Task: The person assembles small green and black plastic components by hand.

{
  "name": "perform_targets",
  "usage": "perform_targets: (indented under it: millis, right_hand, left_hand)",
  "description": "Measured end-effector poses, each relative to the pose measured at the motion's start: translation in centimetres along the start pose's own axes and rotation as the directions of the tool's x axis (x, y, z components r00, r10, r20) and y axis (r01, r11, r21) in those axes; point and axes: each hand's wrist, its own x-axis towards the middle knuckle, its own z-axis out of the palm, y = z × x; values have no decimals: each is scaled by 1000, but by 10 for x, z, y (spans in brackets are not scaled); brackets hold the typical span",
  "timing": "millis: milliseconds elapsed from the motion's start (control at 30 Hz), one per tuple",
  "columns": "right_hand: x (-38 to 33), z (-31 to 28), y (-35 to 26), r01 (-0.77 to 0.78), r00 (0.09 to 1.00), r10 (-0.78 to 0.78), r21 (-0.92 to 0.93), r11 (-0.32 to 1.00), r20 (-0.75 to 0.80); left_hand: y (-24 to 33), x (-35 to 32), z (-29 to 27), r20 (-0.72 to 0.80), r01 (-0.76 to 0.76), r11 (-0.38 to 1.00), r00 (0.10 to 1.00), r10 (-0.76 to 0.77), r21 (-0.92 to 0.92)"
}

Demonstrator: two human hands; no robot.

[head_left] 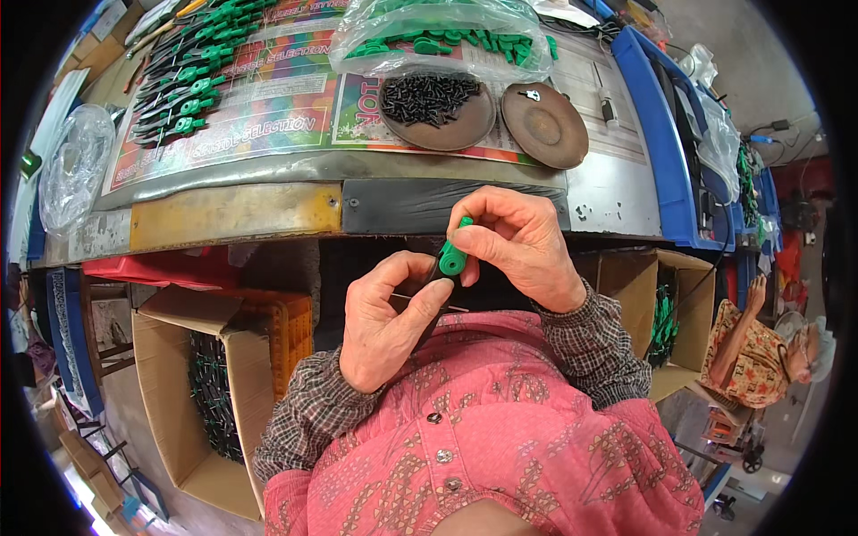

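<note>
Just in front of the bench edge, both my hands meet around a small green plastic piece [453,260] with a round hole in it. My left hand [384,317] is closed, its thumb and fingers pinching the lower end, where a dark slim part joins the green one. The rest of that dark part is mostly hidden by the palm. My right hand [518,243] pinches the upper end of the green piece between thumb and fingers. Whether it also holds something smaller, I cannot tell.
Small black parts fill a brown dish [478,125]; a second dish [547,134] holds a light-coloured piece. Behind lies a plastic bag [357,58] of green pieces. Black-and-green assemblies [183,98] lie at left. Cardboard boxes [161,393] flank me. A person [751,357] sits at right.
</note>
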Motion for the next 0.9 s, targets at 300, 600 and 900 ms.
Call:
perform_targets:
  millis: [300, 600, 900]
  right_hand:
    - [-1, 5, 5, -48, 998, 46, -27, 998, -44]
    - [-2, 6, 7, -67, 997, 66, -18, 998, -49]
    - [-3, 7, -10, -29, 999, 25, -140, 990, -30]
  left_hand:
    - [-12, 1, -1, -20, 44, 995, 999, -46, -89]
    - [-14, 2, -2, -9, 72, 993, 997, -73, -91]
    - [-2, 3, -3, 0, 22, 997, 1000, -22, -76]
